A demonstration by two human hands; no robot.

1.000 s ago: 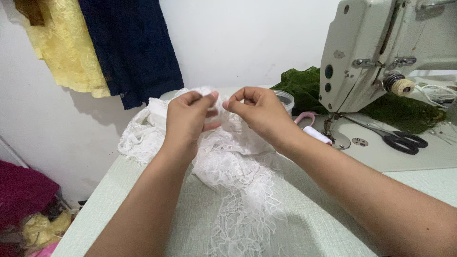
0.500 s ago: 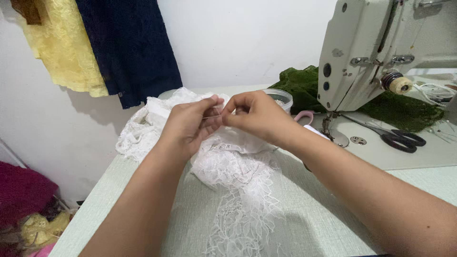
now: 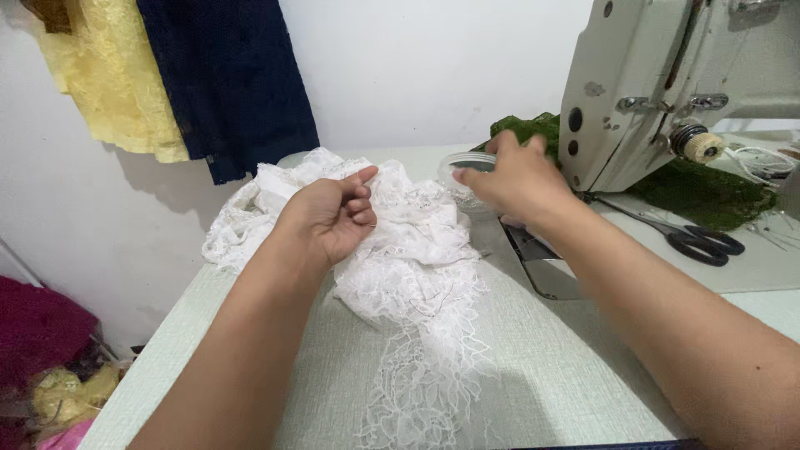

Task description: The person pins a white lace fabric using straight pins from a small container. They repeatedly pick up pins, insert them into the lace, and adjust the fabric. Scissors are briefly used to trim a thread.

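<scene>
A bunched piece of white lace fabric (image 3: 417,258) lies on the pale green table (image 3: 550,367). My left hand (image 3: 333,217) rests on top of the lace, fingers curled, thumb and forefinger pinched together; whether they hold anything small I cannot tell. My right hand (image 3: 512,179) reaches to the right over a small clear round container (image 3: 468,171) beside the sewing machine, fingers spread, touching or just above its rim.
A white sewing machine (image 3: 675,83) stands at the right. Black scissors (image 3: 700,242) lie on its bed beside dark green fabric (image 3: 708,196). Yellow cloth (image 3: 108,83) and navy cloth (image 3: 229,83) hang on the wall. Red and yellow fabric (image 3: 42,350) lies below left.
Both hands were pinched together over the lace. My right hand has since moved away to the right, to the clear container. My left hand stays on the lace.
</scene>
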